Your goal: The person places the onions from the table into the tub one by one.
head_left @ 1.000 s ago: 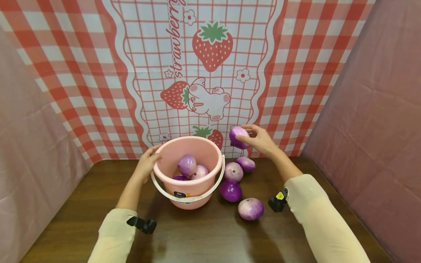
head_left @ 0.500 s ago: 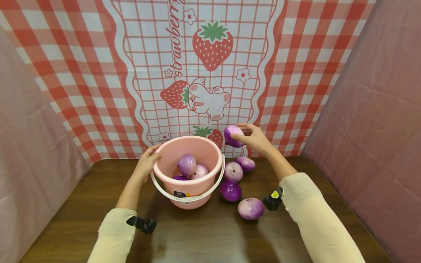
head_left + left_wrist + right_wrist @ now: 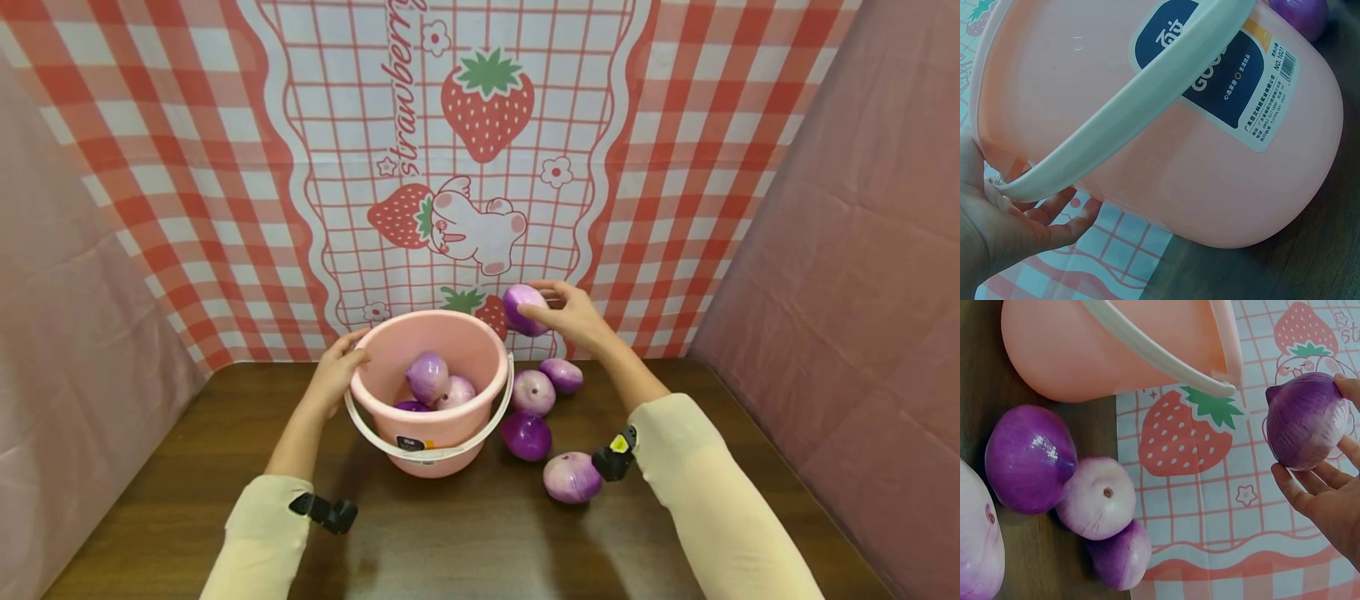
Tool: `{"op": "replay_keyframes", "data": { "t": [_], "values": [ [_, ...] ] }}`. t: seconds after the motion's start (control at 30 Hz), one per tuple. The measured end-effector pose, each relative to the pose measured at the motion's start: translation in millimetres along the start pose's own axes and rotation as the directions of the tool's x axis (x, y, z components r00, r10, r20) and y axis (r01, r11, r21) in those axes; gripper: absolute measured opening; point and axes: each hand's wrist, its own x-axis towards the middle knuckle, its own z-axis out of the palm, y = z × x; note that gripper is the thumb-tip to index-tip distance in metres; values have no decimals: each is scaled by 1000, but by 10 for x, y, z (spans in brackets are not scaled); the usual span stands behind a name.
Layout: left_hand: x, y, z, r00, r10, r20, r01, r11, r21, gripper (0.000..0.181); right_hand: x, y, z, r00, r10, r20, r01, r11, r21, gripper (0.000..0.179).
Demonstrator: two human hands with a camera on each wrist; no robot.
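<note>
A pink bucket [image 3: 433,429] with its white handle [image 3: 1129,119] hanging down at the front stands on the table. My left hand [image 3: 336,375] grips its rim on the left side, thumb over the edge and fingers against the outer wall. Inside lie a light purple onion [image 3: 427,377], a paler onion [image 3: 457,392] and a dark purple one [image 3: 412,407], mostly hidden. To the upper right of the bucket, my right hand [image 3: 572,315] holds a purple onion [image 3: 1307,422] in the air between thumb and fingers, apart from the rim.
Right of the bucket, a dark purple onion [image 3: 527,436], a pale onion [image 3: 533,392], a smaller-looking purple onion [image 3: 561,375] and a pale-purple onion [image 3: 572,477] lie on the brown table [image 3: 442,542]. Behind hangs a strawberry-patterned cloth [image 3: 247,208]; pink cloth [image 3: 817,275] hangs at the sides.
My right hand has moved left toward the bucket with the onion in its fingers. The left hand and the bucket have stayed in place.
</note>
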Motion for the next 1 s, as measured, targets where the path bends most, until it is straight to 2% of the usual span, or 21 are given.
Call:
{"op": "replay_keyframes", "data": {
  "t": [1.0],
  "values": [
    [-12, 16, 3, 1000, -7, 0, 7, 1000, -16, 57, 124, -101, 265, 999, -36, 20, 35, 998, 54, 62]
  ]
}}
